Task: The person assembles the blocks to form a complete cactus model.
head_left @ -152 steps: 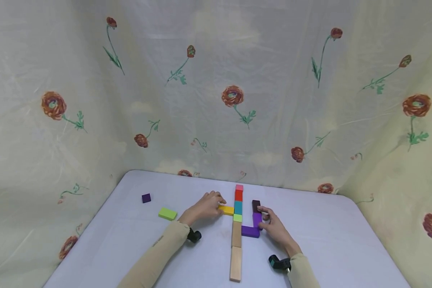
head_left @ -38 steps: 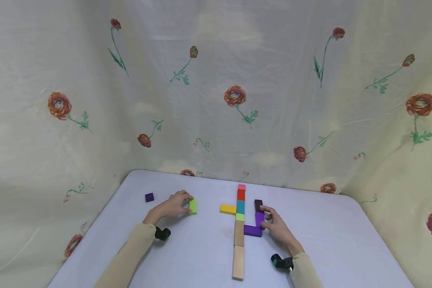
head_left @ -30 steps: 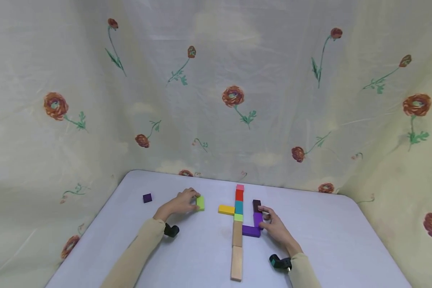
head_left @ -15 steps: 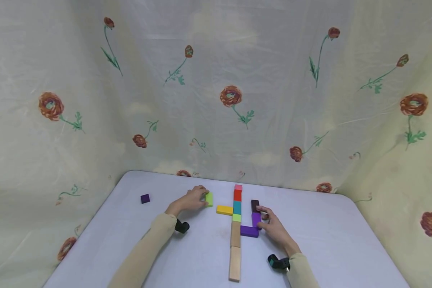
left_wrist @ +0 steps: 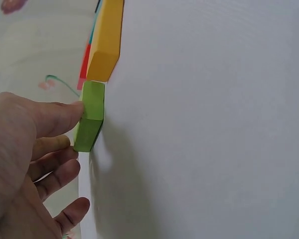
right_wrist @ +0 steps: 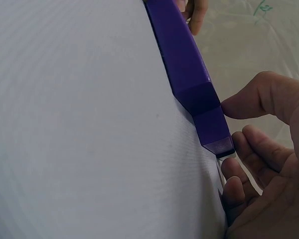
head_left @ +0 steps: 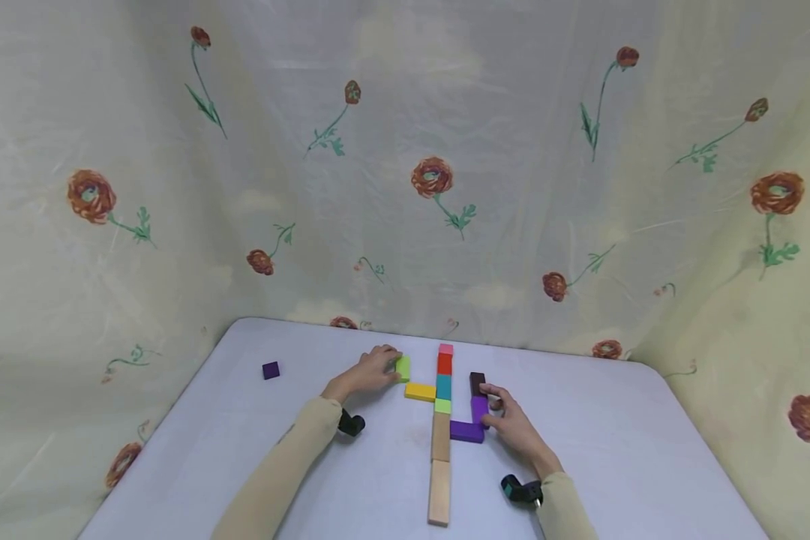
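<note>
In the head view my left hand [head_left: 371, 371] pinches a lime green block [head_left: 403, 369] between thumb and fingers. That block [left_wrist: 92, 107] stands close by the left end of the yellow block [head_left: 420, 391]; whether they touch I cannot tell. My right hand [head_left: 516, 427] holds a purple block [head_left: 480, 411], thumb on its near part and index finger at the dark brown block [head_left: 477, 383] beyond it. In the right wrist view the thumb [right_wrist: 244, 103] meets the purple edge. A second purple block [head_left: 466, 431] lies crosswise, joining the middle column.
Down the middle runs a column: pink [head_left: 446, 349], red [head_left: 445, 364], teal [head_left: 443, 386] and small lime [head_left: 442, 406] blocks, then two plain wooden blocks [head_left: 439, 493]. A dark purple block [head_left: 271, 370] lies apart at left. Flowered cloth [head_left: 378, 225] hangs behind the white table [head_left: 621, 450].
My left hand has let go of the yellow block, picked the lime green block from the left and carried it right, turned lengthwise, to the yellow block's outer end. The right hand has stayed put.
</note>
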`<state>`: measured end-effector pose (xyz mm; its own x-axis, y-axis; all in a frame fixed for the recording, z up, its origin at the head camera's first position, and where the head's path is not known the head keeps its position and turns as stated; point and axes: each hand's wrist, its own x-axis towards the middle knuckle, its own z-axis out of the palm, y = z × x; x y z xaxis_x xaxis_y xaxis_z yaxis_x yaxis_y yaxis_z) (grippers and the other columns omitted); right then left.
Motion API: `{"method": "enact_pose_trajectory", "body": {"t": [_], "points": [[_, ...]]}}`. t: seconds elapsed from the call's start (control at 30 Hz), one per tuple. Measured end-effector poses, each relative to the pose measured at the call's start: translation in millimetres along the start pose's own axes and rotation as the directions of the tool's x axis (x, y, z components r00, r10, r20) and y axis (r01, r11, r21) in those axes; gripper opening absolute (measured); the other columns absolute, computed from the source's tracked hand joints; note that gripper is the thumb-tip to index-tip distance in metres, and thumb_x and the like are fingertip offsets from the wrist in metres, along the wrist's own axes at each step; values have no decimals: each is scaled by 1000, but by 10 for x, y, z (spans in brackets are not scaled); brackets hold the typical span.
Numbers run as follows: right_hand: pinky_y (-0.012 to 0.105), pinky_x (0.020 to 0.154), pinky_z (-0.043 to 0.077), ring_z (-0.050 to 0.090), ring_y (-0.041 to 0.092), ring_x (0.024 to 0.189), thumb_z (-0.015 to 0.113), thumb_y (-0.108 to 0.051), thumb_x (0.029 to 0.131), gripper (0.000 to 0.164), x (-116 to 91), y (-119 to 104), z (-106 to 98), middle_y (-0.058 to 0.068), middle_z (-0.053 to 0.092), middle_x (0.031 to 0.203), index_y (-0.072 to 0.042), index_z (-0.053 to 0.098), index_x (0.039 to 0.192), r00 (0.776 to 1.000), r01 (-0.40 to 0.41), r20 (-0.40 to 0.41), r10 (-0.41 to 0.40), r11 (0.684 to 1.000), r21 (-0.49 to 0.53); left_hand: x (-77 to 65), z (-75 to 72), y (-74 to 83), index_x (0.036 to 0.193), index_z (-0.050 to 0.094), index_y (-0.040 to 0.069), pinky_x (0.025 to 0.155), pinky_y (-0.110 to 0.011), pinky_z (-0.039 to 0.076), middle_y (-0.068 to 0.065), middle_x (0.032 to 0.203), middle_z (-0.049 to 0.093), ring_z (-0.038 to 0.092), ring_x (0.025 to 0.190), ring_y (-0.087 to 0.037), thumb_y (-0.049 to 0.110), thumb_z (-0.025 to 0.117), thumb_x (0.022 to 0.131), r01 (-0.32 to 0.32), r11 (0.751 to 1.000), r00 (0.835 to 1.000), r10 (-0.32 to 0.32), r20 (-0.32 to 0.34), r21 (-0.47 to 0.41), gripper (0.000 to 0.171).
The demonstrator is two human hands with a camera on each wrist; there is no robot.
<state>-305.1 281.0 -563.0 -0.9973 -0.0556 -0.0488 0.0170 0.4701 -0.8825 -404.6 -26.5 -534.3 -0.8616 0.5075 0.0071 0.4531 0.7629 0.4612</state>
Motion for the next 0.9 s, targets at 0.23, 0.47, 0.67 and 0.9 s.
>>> {"method": "enact_pose_trajectory", "body": {"t": [0.23, 0.47, 0.67, 0.9], "points": [[27, 71, 41, 43, 28, 113, 65, -2, 83, 60, 13, -17, -1, 16, 50, 125, -12, 46, 139, 1000, 5, 0, -5, 1000, 12, 28, 26, 11, 139, 51, 7, 109, -61, 29, -12, 145, 47, 40, 135, -30, 28, 61, 95, 19, 1000, 1000, -19, -1, -8, 50], [27, 72, 41, 42, 28, 114, 65, -2, 84, 59, 23, -13, -3, 16, 49, 126, -13, 46, 139, 1000, 4, 3, -4, 1000, 15, 22, 36, 1, 140, 51, 10, 111, -60, 28, -9, 146, 47, 39, 137, -28, 31, 61, 95, 12, 1000, 1000, -12, 18, 1, 51], [26, 70, 41, 43, 28, 113, 64, -1, 84, 59, 17, -18, -7, 17, 49, 127, -11, 45, 139, 1000, 9, 0, -9, 1000, 9, 1, 25, 14, 140, 51, 10, 111, -60, 27, -10, 145, 47, 40, 136, -28, 29, 62, 95, 10, 1000, 1000, -10, 26, -24, 50], [25, 67, 42, 43, 28, 110, 65, 0, 83, 60, 6, -11, 7, 18, 49, 123, -10, 45, 139, 1000, 13, -6, -13, 1000, 5, -7, 37, 22, 139, 51, 9, 111, -58, 28, -10, 145, 48, 40, 136, -28, 29, 62, 94, 18, 999, 1000, -17, 23, -28, 50]]}}
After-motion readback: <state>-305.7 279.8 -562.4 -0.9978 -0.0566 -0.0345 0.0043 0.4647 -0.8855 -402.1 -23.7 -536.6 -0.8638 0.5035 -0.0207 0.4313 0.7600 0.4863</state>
